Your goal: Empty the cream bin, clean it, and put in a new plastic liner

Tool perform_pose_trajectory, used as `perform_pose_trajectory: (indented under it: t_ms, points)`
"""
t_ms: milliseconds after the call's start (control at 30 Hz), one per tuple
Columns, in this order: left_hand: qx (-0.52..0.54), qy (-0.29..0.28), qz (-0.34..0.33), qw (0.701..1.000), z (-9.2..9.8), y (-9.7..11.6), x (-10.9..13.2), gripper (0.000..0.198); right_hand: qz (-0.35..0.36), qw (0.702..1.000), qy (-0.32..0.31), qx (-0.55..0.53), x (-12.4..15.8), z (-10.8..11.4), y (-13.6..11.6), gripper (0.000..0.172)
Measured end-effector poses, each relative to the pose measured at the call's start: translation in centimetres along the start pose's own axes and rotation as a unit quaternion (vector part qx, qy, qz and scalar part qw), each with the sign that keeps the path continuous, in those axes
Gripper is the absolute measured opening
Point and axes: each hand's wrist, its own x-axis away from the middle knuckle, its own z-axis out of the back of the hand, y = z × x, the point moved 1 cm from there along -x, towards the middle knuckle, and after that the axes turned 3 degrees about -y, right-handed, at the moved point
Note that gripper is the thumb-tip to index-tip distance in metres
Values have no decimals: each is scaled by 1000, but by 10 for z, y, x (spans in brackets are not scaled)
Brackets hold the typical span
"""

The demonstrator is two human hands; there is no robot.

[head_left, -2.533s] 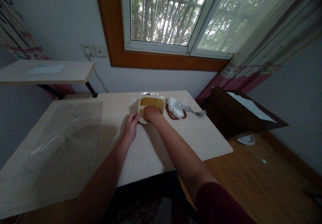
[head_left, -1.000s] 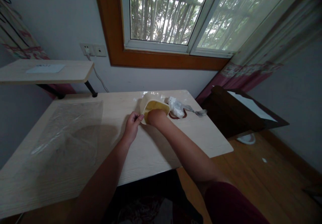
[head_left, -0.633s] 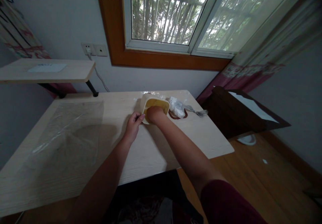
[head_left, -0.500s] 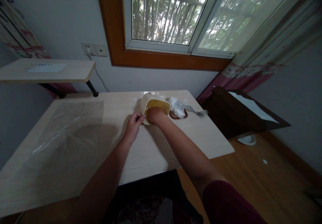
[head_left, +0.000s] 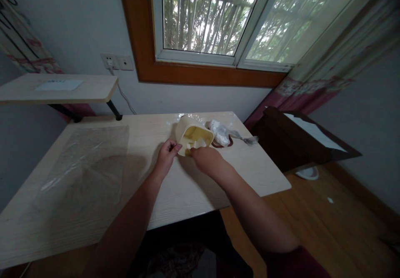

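A cream-coloured container (head_left: pixel 184 128) with a yellowish inside lies tipped on its side, its mouth facing me. My left hand (head_left: pixel 167 155) pinches its rim at the left. At the mouth's lower edge is my right hand (head_left: pixel 208 160), fingers closed on a crumpled white tissue-like piece (head_left: pixel 200 143) that shows at the opening. The fingertips are partly hidden, and I cannot make out what else is inside. Right of the container sits a knotted clear plastic bag (head_left: pixel 219 133) with white contents, over a reddish-brown loop (head_left: pixel 230 141).
A flat clear plastic sheet (head_left: pixel 90 161) covers the left of the table (head_left: pixel 250 174). A raised shelf (head_left: pixel 100 88) with a paper stands at the back left. Beyond the table's right edge is a dark brown piece of furniture (head_left: pixel 300 144) with white paper on it.
My right hand has drawn back from deep inside the container to its mouth, with the white piece now showing. The container has turned slightly; my left hand stays at its rim.
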Motion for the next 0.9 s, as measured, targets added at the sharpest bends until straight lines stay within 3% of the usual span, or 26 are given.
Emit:
perform_pose_trajectory:
  t_ms: [200, 533, 900]
  points:
    - [8, 2, -2, 1000, 0, 0, 0, 34, -8, 999, 28, -12, 13, -9, 9, 40]
    - [-1, 13, 5, 1000, 0, 0, -1, 35, -25, 999, 24, -21, -23, -12, -1, 36]
    - [-8, 44, -11, 999, 6, -3, -4, 36, 64, 987, 64, -133, -21, -4, -14, 41]
